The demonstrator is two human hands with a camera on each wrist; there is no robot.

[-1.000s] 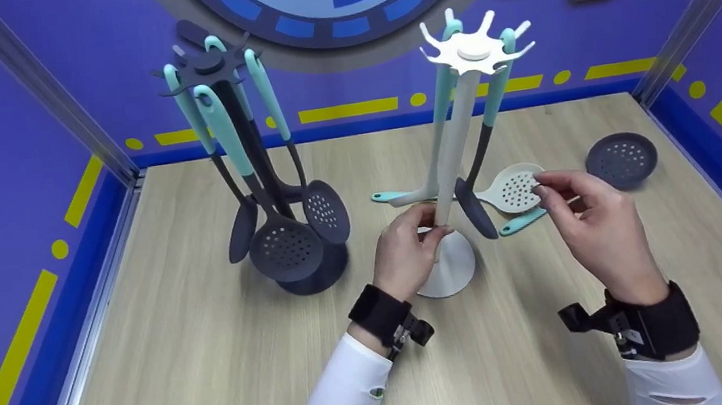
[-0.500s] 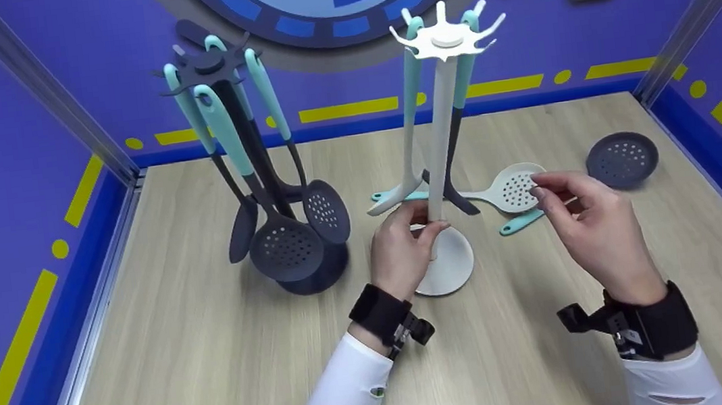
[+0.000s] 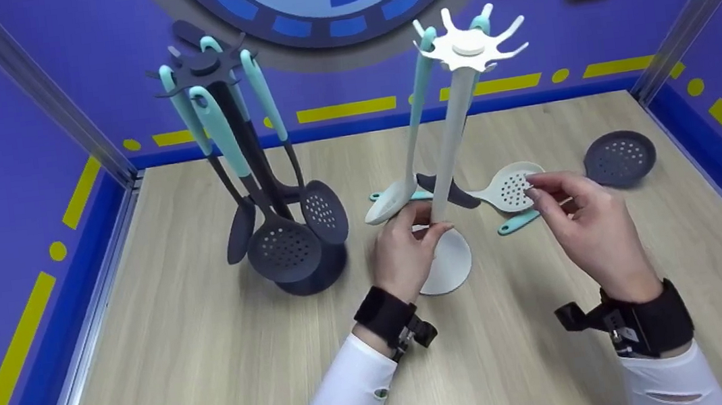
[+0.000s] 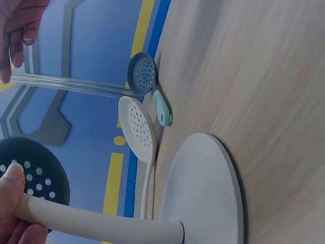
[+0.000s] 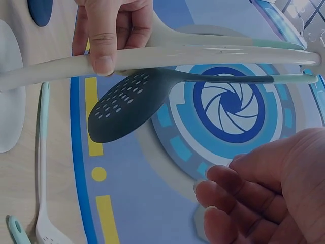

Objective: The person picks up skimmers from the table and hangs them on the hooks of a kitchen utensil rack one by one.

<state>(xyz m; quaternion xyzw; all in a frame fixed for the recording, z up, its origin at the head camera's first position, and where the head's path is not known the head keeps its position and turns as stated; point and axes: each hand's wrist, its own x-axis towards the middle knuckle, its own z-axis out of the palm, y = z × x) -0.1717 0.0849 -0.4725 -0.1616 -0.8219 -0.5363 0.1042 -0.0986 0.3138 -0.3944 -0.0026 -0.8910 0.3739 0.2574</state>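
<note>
My left hand (image 3: 404, 248) grips the lower pole of a white utensil stand (image 3: 455, 130), thumb in front. The pole leans to the right, above its round base (image 3: 450, 267). From the stand's pronged top hang two teal-handled utensils: one with a white head (image 3: 388, 203) left of the pole, the other a dark skimmer (image 5: 132, 101), partly behind the pole in the head view. My right hand (image 3: 588, 231) hovers to the right of the stand, fingers loosely bent. Nothing shows between those fingers in the right wrist view (image 5: 254, 198).
At left stands a dark utensil stand (image 3: 236, 121) hung with several teal-handled dark utensils. Behind my right hand lie a white skimmer (image 3: 512, 185) and a dark skimmer (image 3: 621, 158) on the wooden table (image 3: 218, 382). Blue panels border the table.
The white stand's top swung left, then back right. Its hanging utensils turned round the pole: the dark skimmer went from right to behind it, the white-headed one came out at left.
</note>
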